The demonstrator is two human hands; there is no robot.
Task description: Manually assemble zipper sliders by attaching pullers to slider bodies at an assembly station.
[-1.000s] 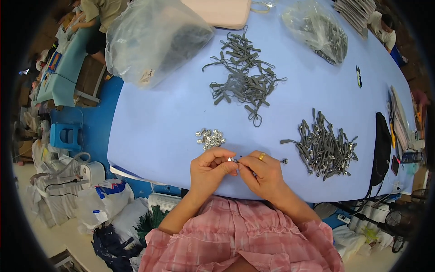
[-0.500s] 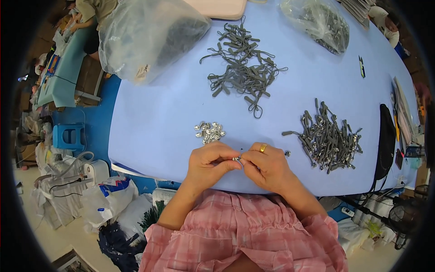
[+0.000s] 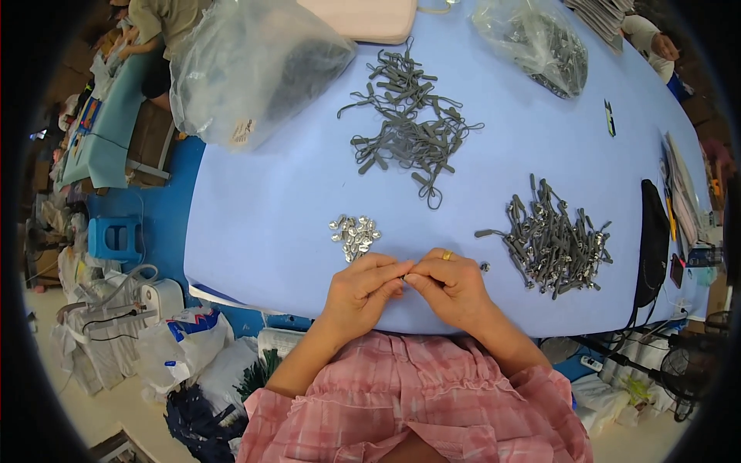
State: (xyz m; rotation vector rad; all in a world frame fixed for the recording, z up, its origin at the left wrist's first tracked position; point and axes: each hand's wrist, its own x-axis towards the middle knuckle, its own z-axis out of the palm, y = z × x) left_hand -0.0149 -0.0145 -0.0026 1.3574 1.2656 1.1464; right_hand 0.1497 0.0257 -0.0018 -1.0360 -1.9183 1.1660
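Note:
My left hand and my right hand meet over the near edge of the table, each with thumb and fingers pinched. A tiny dark bit shows where the fingertips meet; most of what they hold is hidden. Just beyond my left hand lies a small heap of shiny silver metal pieces. Beside my right hand sits a single small metal piece. Farther right is a pile of dark grey zipper pulls with silver bits among them. Loose grey corded zipper pulls spread across the table's far middle.
A large clear plastic bag stands at the far left of the blue table; another bag with dark contents lies far right. A cutter-like tool and a black pouch are at the right. Left stands a blue stool.
The silver piece that showed between my fingertips is now covered. Both hands sit slightly lower in the picture, still pinched together. The whole view has shifted a little.

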